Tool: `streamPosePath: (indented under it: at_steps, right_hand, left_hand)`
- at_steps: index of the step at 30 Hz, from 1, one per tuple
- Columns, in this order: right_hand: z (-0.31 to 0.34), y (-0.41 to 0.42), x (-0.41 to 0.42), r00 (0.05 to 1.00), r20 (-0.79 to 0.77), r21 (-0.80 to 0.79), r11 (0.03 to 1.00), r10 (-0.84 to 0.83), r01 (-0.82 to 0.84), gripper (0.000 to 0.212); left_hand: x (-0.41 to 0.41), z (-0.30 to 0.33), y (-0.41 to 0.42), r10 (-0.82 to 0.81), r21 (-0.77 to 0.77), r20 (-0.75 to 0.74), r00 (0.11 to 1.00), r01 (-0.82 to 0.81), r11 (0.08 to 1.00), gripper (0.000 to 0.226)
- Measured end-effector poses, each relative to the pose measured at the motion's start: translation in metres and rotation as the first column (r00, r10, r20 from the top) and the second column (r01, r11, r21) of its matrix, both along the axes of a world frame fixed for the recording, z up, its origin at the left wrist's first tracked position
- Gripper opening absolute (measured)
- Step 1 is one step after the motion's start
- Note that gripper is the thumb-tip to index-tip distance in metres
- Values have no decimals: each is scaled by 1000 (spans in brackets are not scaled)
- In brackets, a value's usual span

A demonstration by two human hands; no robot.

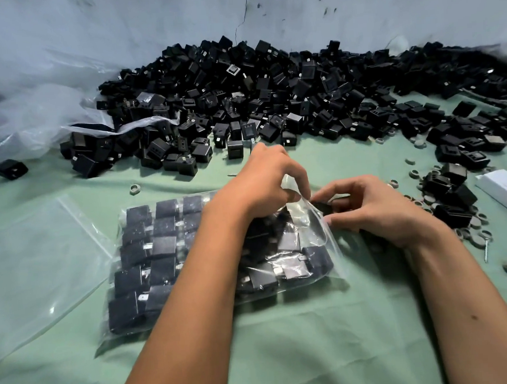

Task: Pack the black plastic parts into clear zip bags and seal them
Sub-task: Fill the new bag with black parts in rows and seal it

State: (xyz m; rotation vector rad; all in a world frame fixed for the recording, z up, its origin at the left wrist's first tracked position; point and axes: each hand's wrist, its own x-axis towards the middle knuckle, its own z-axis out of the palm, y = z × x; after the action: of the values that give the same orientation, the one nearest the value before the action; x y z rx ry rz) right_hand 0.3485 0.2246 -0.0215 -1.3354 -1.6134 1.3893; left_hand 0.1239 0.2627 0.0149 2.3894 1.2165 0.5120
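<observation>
Now, near the middle of the green surface (286, 353), the left hand (264, 188) pinches open the floppy, slippery zip bag (167, 256), heavy with stiff parts, while the right hand (375, 208) grips one black part (321, 207) at its mouth.

Both forearms reached forward; the left hand (263, 185) pinched with curled fingers, the right hand (375, 208) curled beside it.
</observation>
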Motion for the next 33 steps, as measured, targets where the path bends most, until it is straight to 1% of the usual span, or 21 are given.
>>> streamPosePath:
  at_steps: [2,4,6,9,12,16,18,20,23,26,30,33]
  right_hand:
    - [1,-2,-4,990,-53,-57,989,130,-133,43]
    - [1,-2,-9,972,-95,-73,972,217,-224,41]
    - [3,-3,-8,954,-99,-65,955,284,-291,36]
    - [2,-3,-5,938,-107,-60,939,331,-338,38]
    - [1,-3,-9,953,-99,-36,956,285,-290,38]
    - [-2,-1,-17,976,-68,21,979,205,-204,32]
    - [-4,0,-19,982,-51,48,983,182,-179,36]
    - [-4,-1,-22,982,-54,56,982,181,-178,35]
    - [-2,-2,-25,975,-66,96,974,213,-206,23]
    - [-1,-2,-27,977,-38,132,970,209,-203,24]
    - [2,-2,-26,977,-12,117,971,212,-210,24]
    - [3,-2,-22,994,-11,79,991,106,-105,24]
  left_hand:
    - [-4,1,1,14,-10,18,1000,-14,1000,14]
    - [-7,3,1,20,-26,43,999,-19,999,14]
    - [-7,4,0,16,-40,61,998,-14,999,13]
    - [-6,4,1,10,-47,61,998,-7,999,13]
    - [-7,2,2,11,-46,68,998,-8,999,13]
    - [-5,2,3,5,-37,71,997,-2,999,13]
    - [-5,2,2,3,-39,80,997,0,999,13]
    - [-3,2,2,-4,-27,87,996,6,1000,13]
    - [-1,2,2,-10,9,88,996,9,1000,14]
    - [-1,1,4,-5,21,92,996,4,1000,14]
    - [-3,-1,4,-3,0,104,995,3,1000,14]
    - [-5,-1,5,6,-15,104,995,-5,1000,13]
